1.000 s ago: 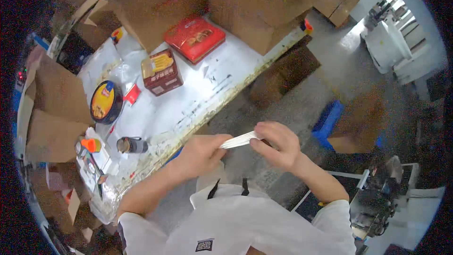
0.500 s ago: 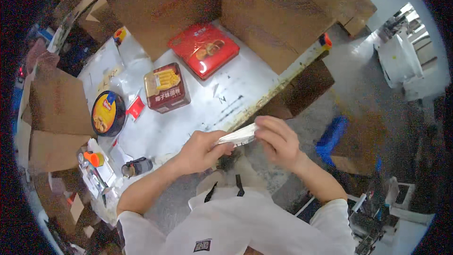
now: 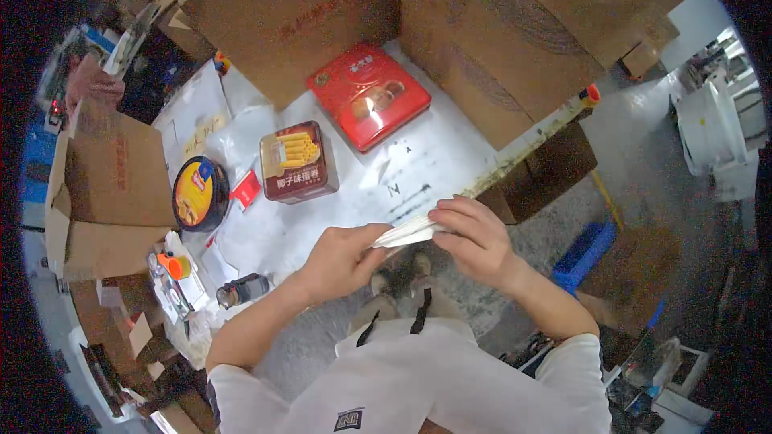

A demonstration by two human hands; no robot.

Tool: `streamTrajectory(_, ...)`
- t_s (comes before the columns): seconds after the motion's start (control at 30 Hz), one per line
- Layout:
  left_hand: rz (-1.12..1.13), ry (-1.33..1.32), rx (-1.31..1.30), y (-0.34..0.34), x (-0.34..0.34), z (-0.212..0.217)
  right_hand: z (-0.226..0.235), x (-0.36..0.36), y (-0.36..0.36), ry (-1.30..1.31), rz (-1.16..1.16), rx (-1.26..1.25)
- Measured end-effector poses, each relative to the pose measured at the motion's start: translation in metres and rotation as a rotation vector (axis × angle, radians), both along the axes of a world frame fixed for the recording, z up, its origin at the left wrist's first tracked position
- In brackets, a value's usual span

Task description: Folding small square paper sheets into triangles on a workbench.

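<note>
A thin white bundle of layered sheets (image 3: 408, 232), paper or film, is stretched between my two hands over the table's near edge. My left hand (image 3: 341, 262) grips its left end between thumb and fingers. At the other end, my right hand (image 3: 476, 243) has its fingers closed on the sheets. Beyond them on the white table (image 3: 354, 189) stands a dark red tin (image 3: 297, 162) picturing rolled biscuits. Farther back lies a flat red tin (image 3: 370, 96). A round dark tin with a yellow lid (image 3: 197, 193) is at the left, beside a small red packet (image 3: 245, 190).
Tall cardboard panels (image 3: 490, 56) stand along the back of the table. An open cardboard box (image 3: 117, 185) is at the left. An orange tape roll (image 3: 173, 266) and a dark cylindrical item (image 3: 243, 290) lie near the left edge. A blue object (image 3: 583, 257) is on the floor.
My view has shifted, so the table's things appear slightly to the right. Both hands still hold the white sheets, and the right fingers lie a little flatter along them.
</note>
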State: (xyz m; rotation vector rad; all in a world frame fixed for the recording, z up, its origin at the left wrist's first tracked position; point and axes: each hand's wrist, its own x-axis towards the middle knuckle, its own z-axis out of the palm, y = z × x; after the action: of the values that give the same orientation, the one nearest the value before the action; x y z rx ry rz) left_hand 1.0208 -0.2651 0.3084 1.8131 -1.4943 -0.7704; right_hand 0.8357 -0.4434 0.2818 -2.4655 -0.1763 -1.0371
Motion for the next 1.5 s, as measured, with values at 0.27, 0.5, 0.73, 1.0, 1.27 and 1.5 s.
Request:
streamTrajectory(0.27,-0.081,0.670,0.295,-0.012,0.018,0.012,0.007,0.010,-0.005,0.131,0.005,0.387)
streamTrajectory(0.5,-0.059,0.710,0.309,-0.011,0.019,0.002,0.008,0.007,-0.003,0.132,-0.015,0.419)
streamTrajectory(0.73,-0.122,0.121,0.141,-0.009,0.015,0.009,0.006,0.001,-0.002,0.087,-0.028,0.084)
streamTrajectory(1.0,-0.138,-0.040,0.033,0.001,0.009,0.010,0.005,-0.010,0.007,-0.010,-0.050,-0.161)
streamTrajectory(1.27,-0.124,-0.102,0.004,0.008,0.007,0.005,-0.006,-0.012,0.009,-0.015,0.023,-0.173)
streamTrajectory(1.5,-0.101,-0.318,-0.201,0.005,0.008,-0.021,-0.015,0.005,0.016,0.115,-0.051,-0.024)
